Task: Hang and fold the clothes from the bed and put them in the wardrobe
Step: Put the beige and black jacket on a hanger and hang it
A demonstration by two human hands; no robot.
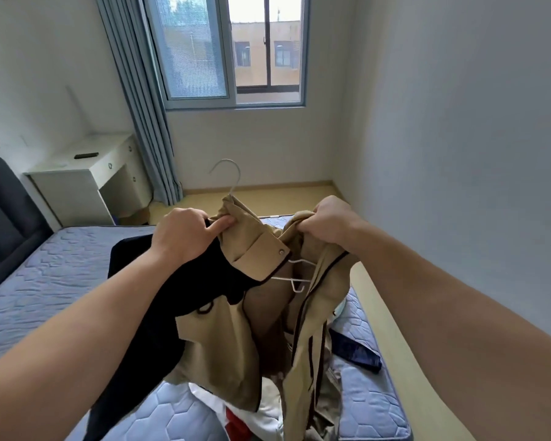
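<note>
I hold a tan jacket with black sleeves (pixel 236 338) up over the bed (pixel 45 281). A white wire hanger (pixel 233 176) sits inside it, hook sticking up above the collar and its lower wire showing in the open front. My left hand (pixel 185 233) grips the collar and left shoulder. My right hand (pixel 328 222) grips the right shoulder of the jacket. More clothes (pixel 261 412), white and red, lie on the mattress under the jacket, partly hidden. A dark blue item (pixel 357 350) lies on the bed to the right.
A white desk (pixel 86 173) stands at the back left beside a blue curtain (pixel 143 103) and a window (pixel 233 49). A dark headboard (pixel 4 211) is at the left. A white wall (pixel 458 154) runs close along the right of the bed.
</note>
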